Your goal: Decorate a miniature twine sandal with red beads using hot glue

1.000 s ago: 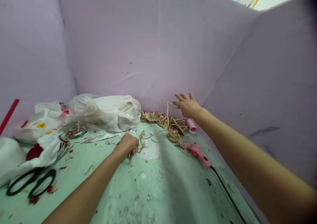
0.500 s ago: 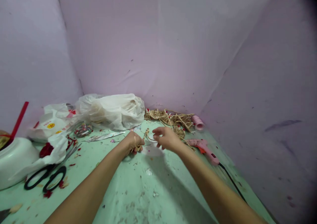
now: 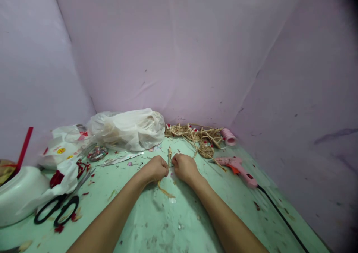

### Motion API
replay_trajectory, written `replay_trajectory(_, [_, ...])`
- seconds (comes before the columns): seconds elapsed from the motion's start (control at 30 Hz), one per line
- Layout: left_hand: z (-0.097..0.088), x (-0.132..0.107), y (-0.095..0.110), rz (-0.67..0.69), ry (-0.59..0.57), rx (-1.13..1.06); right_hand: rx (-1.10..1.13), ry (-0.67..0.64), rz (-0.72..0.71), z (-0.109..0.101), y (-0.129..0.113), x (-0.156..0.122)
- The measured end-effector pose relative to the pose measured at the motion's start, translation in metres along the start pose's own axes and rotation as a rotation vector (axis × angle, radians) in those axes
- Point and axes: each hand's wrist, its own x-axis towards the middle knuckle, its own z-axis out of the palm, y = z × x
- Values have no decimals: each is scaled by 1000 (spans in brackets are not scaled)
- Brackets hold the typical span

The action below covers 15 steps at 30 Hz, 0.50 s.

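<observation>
My left hand (image 3: pixel 157 168) is closed on a piece of tan twine (image 3: pixel 165 192), and one loose end hangs below it toward me. Close beside it, my right hand (image 3: pixel 184 166) is also closed, its fingertips pinched at the same twine. A knotted part of the cord (image 3: pixel 169 153) sticks up between the two hands. How the strands run inside the fingers is hidden.
Coiled straw-coloured rope (image 3: pixel 206 149) with red and white beads lies at the back right, near a pink thread spool (image 3: pixel 229 137) and a pink glue gun (image 3: pixel 237 168). To the left are black-handled scissors (image 3: pixel 66 210), a white container (image 3: pixel 21 197) and plastic bags (image 3: pixel 131 128).
My right hand has closed from open fingers and come nearer my left. The loose twine end now hangs below my left hand. The view has shifted slightly.
</observation>
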Motion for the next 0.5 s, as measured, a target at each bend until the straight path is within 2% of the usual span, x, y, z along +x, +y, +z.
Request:
replay_trajectory(0.27, [-3,-5,1,82,-104,11,-29,13,-59,1,2,-3])
replay_trajectory(0.5, [-15,-10,2,-39,-212,-114,-44,29,-56,0,5,-4])
